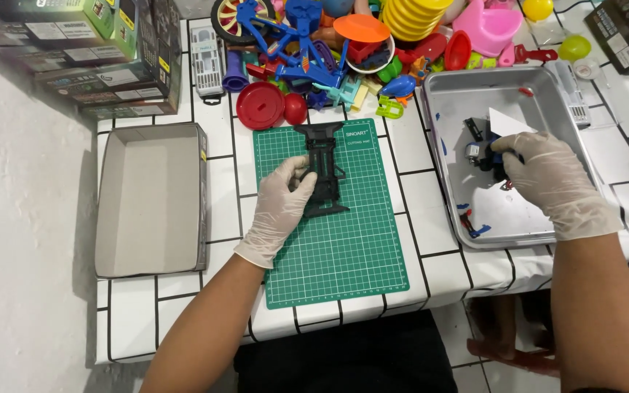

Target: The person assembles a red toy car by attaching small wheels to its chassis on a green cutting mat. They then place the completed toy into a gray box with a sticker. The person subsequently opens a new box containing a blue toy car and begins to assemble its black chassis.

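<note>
Gloved, our left hand (282, 206) steadies the black plastic toy-car chassis (325, 169) by its side rail on the green cutting mat (343, 255), while our right hand (547, 178) pinches small dark parts (478, 153) in the metal tray (507, 87); the chassis looks light, rigid, thin-edged.

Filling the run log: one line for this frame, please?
left hand: holding black chassis on green cutting mat | right hand: in metal tray, on small dark parts | open cardboard box at left

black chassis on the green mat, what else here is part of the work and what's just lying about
In use: black chassis under left hand; small parts in metal tray under right hand; green mat.

Lying about: toy pile; empty cardboard box; stacked boxes.
</note>
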